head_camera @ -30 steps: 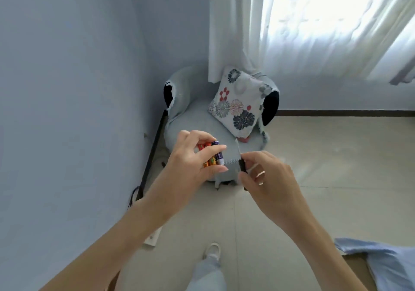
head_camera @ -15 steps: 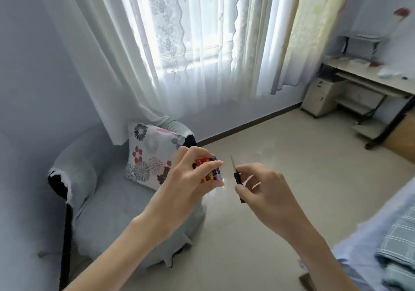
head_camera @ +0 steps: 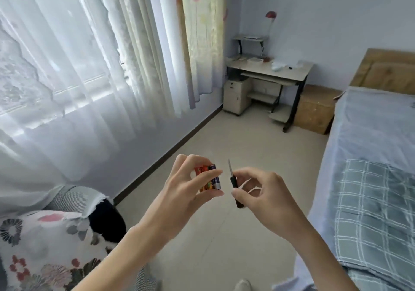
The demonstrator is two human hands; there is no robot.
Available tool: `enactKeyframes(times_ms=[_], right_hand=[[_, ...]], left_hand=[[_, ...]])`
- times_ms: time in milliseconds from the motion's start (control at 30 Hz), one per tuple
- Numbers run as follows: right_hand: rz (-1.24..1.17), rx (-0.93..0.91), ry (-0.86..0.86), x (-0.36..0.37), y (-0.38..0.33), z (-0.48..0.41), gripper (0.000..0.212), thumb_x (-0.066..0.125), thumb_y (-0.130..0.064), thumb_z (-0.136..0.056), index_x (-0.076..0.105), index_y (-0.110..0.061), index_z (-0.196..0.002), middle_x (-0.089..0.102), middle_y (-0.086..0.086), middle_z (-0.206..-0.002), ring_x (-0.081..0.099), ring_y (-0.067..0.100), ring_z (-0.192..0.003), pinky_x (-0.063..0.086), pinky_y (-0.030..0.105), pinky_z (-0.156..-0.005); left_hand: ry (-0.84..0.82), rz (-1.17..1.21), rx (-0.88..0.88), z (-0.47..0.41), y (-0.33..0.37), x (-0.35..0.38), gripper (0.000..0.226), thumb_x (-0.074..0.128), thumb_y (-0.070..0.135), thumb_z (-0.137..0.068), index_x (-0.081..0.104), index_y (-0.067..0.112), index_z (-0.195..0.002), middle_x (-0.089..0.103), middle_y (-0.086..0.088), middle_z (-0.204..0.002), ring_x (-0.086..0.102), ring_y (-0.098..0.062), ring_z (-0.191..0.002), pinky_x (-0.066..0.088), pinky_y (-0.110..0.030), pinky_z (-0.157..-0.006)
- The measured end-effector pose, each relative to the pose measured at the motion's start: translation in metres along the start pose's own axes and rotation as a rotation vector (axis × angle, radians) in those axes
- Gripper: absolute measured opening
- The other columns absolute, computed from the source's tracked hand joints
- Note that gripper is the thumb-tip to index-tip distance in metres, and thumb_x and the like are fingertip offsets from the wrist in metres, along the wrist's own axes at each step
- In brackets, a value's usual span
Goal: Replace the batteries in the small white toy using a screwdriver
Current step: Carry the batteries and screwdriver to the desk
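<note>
My left hand (head_camera: 190,189) pinches a small bundle of batteries (head_camera: 208,178), orange and purple, between thumb and fingers at mid-frame. Just to its right, my right hand (head_camera: 262,196) holds a small screwdriver (head_camera: 233,179) with a black handle, its thin metal tip pointing up. The two hands are close together, held in the air above the floor. A small white object (head_camera: 278,67) lies on the far desk, too small to tell what it is.
A desk (head_camera: 267,69) with a lamp and a small cabinet stands at the far wall. A bed (head_camera: 370,156) with a grey-blue cover runs along the right. A covered armchair with a floral cushion (head_camera: 33,245) sits at the lower left, under white curtains.
The view has swung right, from the armchair corner toward the desk and bed. Both hands keep the same hold on the batteries and the screwdriver.
</note>
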State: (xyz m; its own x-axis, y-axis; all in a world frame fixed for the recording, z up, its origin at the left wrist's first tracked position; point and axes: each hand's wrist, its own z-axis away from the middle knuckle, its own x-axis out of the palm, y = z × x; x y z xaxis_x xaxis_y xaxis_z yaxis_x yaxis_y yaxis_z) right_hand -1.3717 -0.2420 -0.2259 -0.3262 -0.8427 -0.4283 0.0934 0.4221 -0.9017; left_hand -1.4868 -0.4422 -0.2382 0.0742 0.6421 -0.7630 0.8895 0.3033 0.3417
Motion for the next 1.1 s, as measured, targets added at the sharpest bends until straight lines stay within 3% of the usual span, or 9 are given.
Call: enactKeyframes(times_ms=[167, 267, 433, 767, 933, 1100], right_hand=[[-0.034, 0.019, 0.169, -0.069, 0.025, -0.098, 0.028, 0.077, -0.005, -0.09, 0.077, -0.03, -0.103, 0.076, -0.006, -0.084, 0.075, 0.014, -0.068, 0.057, 0.019, -0.061], [-0.043, 0.014, 0.197, -0.101, 0.036, -0.144, 0.031, 0.076, -0.003, -0.09, 0.075, -0.033, -0.098, 0.076, -0.005, -0.081, 0.073, 0.015, -0.068, 0.055, 0.016, -0.059], [-0.084, 0.052, 0.235, -0.142, 0.06, -0.209, 0.03, 0.076, -0.002, -0.09, 0.078, -0.029, -0.101, 0.075, -0.01, -0.083, 0.074, 0.021, -0.067, 0.058, 0.021, -0.06], [-0.046, 0.079, 0.291, -0.21, 0.115, -0.381, 0.028, 0.079, -0.005, -0.09, 0.078, -0.027, -0.108, 0.076, -0.011, -0.086, 0.075, 0.018, -0.07, 0.061, 0.026, -0.065], [-0.029, 0.067, 0.36, -0.238, 0.133, -0.495, 0.03, 0.08, -0.006, -0.087, 0.078, -0.028, -0.109, 0.076, -0.012, -0.087, 0.074, 0.017, -0.074, 0.066, 0.035, -0.068], [-0.027, 0.079, 0.415, -0.276, 0.144, -0.591, 0.032, 0.08, -0.008, -0.088, 0.077, -0.031, -0.108, 0.076, -0.011, -0.086, 0.075, 0.016, -0.075, 0.064, 0.031, -0.069]], left_hand=[[-0.074, 0.012, 0.082, -0.116, -0.038, 0.04, 0.042, 0.072, 0.044, -0.098, 0.07, 0.024, -0.135, 0.055, 0.002, -0.13, 0.049, -0.019, -0.118, 0.05, -0.033, -0.097], [-0.053, 0.019, 0.124, -0.18, -0.055, 0.06, 0.041, 0.072, 0.044, -0.098, 0.071, 0.023, -0.134, 0.054, 0.003, -0.13, 0.049, -0.019, -0.119, 0.049, -0.033, -0.098], [-0.079, 0.074, 0.102, -0.262, -0.082, 0.103, 0.042, 0.074, 0.045, -0.096, 0.071, 0.024, -0.133, 0.055, 0.004, -0.129, 0.05, -0.02, -0.119, 0.052, -0.038, -0.096], [-0.091, 0.133, 0.122, -0.423, -0.171, 0.196, 0.041, 0.073, 0.046, -0.095, 0.072, 0.025, -0.131, 0.054, 0.006, -0.127, 0.048, -0.017, -0.116, 0.05, -0.035, -0.096], [-0.104, 0.161, 0.159, -0.523, -0.238, 0.236, 0.041, 0.073, 0.046, -0.095, 0.073, 0.025, -0.131, 0.054, 0.008, -0.127, 0.049, -0.016, -0.118, 0.048, -0.031, -0.099], [-0.127, 0.192, 0.186, -0.622, -0.293, 0.275, 0.041, 0.072, 0.047, -0.095, 0.073, 0.027, -0.131, 0.053, 0.01, -0.128, 0.049, -0.015, -0.117, 0.047, -0.023, -0.097]])
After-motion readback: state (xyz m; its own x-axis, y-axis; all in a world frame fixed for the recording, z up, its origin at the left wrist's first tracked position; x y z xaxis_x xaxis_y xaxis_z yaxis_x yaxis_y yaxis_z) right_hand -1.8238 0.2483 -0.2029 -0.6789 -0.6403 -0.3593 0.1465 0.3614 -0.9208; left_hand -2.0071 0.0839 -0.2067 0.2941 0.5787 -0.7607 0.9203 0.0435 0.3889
